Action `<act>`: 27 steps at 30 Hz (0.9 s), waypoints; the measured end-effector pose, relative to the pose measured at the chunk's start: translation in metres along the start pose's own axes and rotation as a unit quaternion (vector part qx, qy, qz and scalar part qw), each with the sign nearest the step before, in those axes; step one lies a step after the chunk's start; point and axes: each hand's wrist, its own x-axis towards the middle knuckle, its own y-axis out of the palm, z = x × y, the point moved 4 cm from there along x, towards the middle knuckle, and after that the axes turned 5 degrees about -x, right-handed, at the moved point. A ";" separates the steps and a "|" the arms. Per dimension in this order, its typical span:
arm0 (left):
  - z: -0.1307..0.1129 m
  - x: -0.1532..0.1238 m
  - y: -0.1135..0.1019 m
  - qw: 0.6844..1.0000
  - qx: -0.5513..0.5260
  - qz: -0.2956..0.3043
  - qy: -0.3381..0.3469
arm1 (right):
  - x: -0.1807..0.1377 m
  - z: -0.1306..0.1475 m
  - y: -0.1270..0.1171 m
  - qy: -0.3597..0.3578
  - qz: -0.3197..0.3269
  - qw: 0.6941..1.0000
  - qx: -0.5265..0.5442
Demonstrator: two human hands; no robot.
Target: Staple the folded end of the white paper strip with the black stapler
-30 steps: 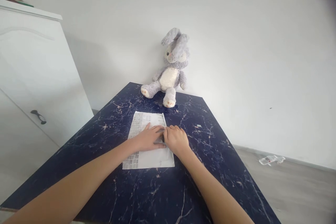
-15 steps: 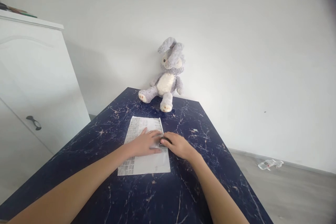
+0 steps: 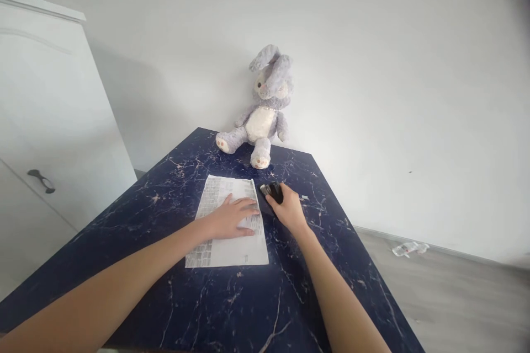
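Observation:
A printed paper sheet (image 3: 232, 256) lies on the dark blue marbled table (image 3: 215, 309). My left hand (image 3: 234, 218) rests flat on it, fingers spread toward its right edge. Just past that edge, my right hand (image 3: 287, 207) grips a small black stapler (image 3: 275, 192) with a silvery part, apart from the paper. The fingers partly hide the stapler.
A grey plush bunny (image 3: 260, 116) sits at the table's far end against the wall. Right of my right hand lies a small pale piece (image 3: 304, 197). A white cabinet (image 3: 49, 94) stands at left; crumpled clear plastic (image 3: 408, 248) is on the floor.
My right hand has moved the stapler away from the paper's right edge, up and to the right. My left hand stays on the sheet. The view has tilted slightly.

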 end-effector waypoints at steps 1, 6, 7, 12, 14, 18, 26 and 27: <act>-0.002 0.000 0.001 1.000 0.006 -0.003 0.008 | -0.001 0.006 0.002 0.012 -0.040 0.999 0.009; -0.015 -0.003 -0.022 0.988 -0.003 -0.149 0.052 | -0.010 0.024 0.016 0.049 -0.099 0.991 0.069; -0.016 -0.005 -0.029 0.980 -0.015 -0.196 0.042 | -0.011 0.025 0.020 0.051 -0.093 0.991 0.076; -0.008 -0.007 -0.043 0.943 -0.065 -0.327 -0.022 | -0.013 0.039 0.043 0.001 0.001 0.997 0.075; -0.003 -0.005 -0.039 0.942 -0.090 -0.323 -0.030 | -0.014 0.047 0.050 -0.024 0.029 0.996 0.077; 0.005 -0.001 -0.032 0.947 -0.121 -0.295 -0.033 | -0.015 0.054 0.056 -0.049 0.056 0.994 0.075; 0.016 0.000 -0.029 0.933 -0.196 -0.299 -0.048 | -0.012 0.052 0.061 -0.048 0.082 0.994 0.050; 0.020 0.000 -0.028 0.925 -0.220 -0.304 -0.057 | -0.012 0.052 0.059 -0.048 0.089 0.993 0.062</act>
